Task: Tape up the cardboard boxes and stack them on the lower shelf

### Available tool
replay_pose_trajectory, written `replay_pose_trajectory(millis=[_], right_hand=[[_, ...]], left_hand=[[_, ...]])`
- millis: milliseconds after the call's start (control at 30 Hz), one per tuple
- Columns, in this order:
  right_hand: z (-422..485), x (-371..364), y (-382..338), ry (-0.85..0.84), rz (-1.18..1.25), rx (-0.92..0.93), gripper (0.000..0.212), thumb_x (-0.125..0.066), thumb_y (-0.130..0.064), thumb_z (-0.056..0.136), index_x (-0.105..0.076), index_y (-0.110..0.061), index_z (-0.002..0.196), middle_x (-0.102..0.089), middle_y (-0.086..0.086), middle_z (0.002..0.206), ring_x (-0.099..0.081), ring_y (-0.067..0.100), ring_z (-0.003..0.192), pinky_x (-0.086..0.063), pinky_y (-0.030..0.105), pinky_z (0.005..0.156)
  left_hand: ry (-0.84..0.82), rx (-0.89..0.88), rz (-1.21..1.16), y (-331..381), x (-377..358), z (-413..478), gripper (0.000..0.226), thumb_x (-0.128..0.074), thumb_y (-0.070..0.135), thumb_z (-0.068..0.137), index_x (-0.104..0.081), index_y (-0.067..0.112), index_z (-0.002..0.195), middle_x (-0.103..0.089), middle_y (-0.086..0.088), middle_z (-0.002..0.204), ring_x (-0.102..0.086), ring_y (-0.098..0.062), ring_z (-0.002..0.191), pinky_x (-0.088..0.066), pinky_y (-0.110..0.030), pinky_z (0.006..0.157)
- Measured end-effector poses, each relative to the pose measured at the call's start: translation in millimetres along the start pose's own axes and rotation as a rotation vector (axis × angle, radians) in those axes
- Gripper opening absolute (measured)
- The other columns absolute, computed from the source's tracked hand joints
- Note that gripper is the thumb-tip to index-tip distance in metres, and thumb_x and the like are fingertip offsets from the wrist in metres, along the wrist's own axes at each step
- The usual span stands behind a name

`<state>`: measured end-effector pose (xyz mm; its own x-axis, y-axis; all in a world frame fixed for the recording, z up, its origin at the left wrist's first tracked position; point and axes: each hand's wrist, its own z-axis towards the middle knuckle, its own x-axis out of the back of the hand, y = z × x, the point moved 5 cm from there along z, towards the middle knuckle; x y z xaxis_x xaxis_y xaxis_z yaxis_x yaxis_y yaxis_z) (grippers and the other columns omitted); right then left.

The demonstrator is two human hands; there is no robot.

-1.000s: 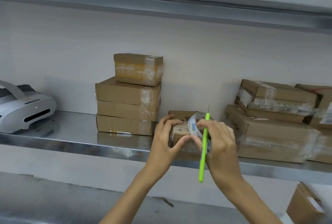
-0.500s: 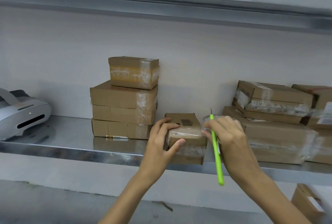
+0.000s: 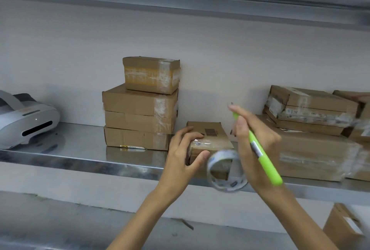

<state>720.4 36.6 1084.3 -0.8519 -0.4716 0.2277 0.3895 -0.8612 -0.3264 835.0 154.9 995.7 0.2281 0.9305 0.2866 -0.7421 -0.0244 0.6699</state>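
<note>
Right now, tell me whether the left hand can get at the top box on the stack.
Probably yes, once it lets go: the left hand grips the small box; the top box sits higher to its left, nothing between.

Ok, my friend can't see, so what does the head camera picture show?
A person's left hand grips a small cardboard box on a metal shelf, while the right hand holds a green cutter, with a blurred roll of clear tape beside it. A stack of taped boxes stands to the left and more boxes to the right.
</note>
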Motion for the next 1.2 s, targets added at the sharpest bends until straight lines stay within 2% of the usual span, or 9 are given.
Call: replay_pose_trajectory(millis=[67,167,233,333,567,733,867,1033,1200], right_hand=[[3,-14,5,-0.117,0.155,-0.178,0.021,-0.045,-0.033,0.099,-0.058,-0.026,0.113,-0.065,-0.005,0.071,-0.060,0.009,0.065,-0.045,0.017,0.063],[11,-28,14,-0.226,0.403,-0.337,0.010,-0.057,-0.027,0.095,-0.065,-0.025,0.102,-0.071,-0.001,0.078,-0.066,0.007,0.074,-0.051,0.020,0.067],[14,-32,19,-0.176,0.463,-0.381,0.009,-0.062,-0.025,0.092,-0.069,-0.021,0.087,-0.068,0.002,0.070,-0.062,0.007,0.065,-0.049,0.019,0.061],[9,-39,30,-0.086,0.420,-0.457,0.029,-0.059,-0.034,0.093,-0.065,-0.019,0.068,-0.055,0.004,0.052,-0.047,0.011,0.047,-0.040,0.022,0.047],[5,-54,47,-0.179,0.606,-0.598,0.045,-0.038,-0.042,0.094,-0.059,-0.023,0.060,-0.044,0.002,0.040,-0.037,0.013,0.037,-0.035,0.020,0.040],[7,-54,54,-0.066,0.701,-0.689,0.056,-0.035,-0.031,0.103,-0.056,-0.020,0.053,-0.037,0.010,0.043,-0.030,0.013,0.033,-0.033,0.022,0.040],[8,-52,59,0.007,0.884,-0.830,0.049,-0.034,-0.032,0.103,-0.048,-0.008,0.063,-0.031,0.002,0.037,-0.027,0.012,0.031,-0.029,0.019,0.036],[5,-45,55,0.021,0.850,-0.739,0.046,-0.037,-0.031,0.103,-0.054,-0.011,0.065,-0.040,0.003,0.045,-0.037,0.012,0.037,-0.033,0.024,0.044],[-10,-1,35,0.037,0.584,-0.393,0.027,-0.045,-0.036,0.100,-0.064,-0.018,0.102,-0.066,0.004,0.075,-0.052,0.018,0.054,-0.047,0.024,0.053]], left_hand=[[0.015,0.004,-0.094,3,1,-1,0.024,-0.062,0.040,0.085,-0.054,0.038,0.107,-0.046,0.011,0.132,-0.036,-0.011,0.137,-0.037,-0.022,0.101],[0.007,0.024,-0.145,6,2,0,0.023,-0.066,0.031,0.084,-0.053,0.036,0.102,-0.047,0.009,0.130,-0.036,-0.008,0.137,-0.036,-0.013,0.096],[0.002,0.027,-0.140,6,2,1,0.023,-0.067,0.026,0.084,-0.054,0.033,0.102,-0.047,0.010,0.130,-0.034,-0.006,0.137,-0.034,-0.010,0.097],[0.003,0.049,-0.185,7,2,-1,0.023,-0.067,0.024,0.084,-0.055,0.032,0.102,-0.046,0.011,0.131,-0.034,-0.005,0.137,-0.035,-0.012,0.097],[-0.086,0.146,-0.347,2,-2,-1,0.020,-0.059,0.023,0.085,-0.057,0.023,0.104,-0.041,0.019,0.136,-0.027,0.000,0.140,-0.033,-0.028,0.109],[-0.158,0.203,-0.410,0,7,7,0.027,-0.047,0.020,0.079,-0.062,0.015,0.101,-0.048,0.010,0.135,-0.029,0.003,0.138,-0.031,-0.006,0.098],[-0.252,0.196,-0.280,4,15,19,0.025,-0.050,0.017,0.074,-0.064,0.021,0.094,-0.054,0.015,0.124,-0.034,0.009,0.132,-0.032,-0.008,0.094],[-0.306,0.040,-0.040,19,23,26,0.023,-0.062,0.002,0.084,-0.065,0.020,0.098,-0.059,0.024,0.112,-0.052,0.009,0.113,-0.033,-0.003,0.090],[-0.374,-0.102,0.082,34,22,30,0.027,-0.066,0.008,0.084,-0.069,0.025,0.104,-0.061,0.019,0.119,-0.050,0.005,0.119,-0.037,-0.013,0.099]])
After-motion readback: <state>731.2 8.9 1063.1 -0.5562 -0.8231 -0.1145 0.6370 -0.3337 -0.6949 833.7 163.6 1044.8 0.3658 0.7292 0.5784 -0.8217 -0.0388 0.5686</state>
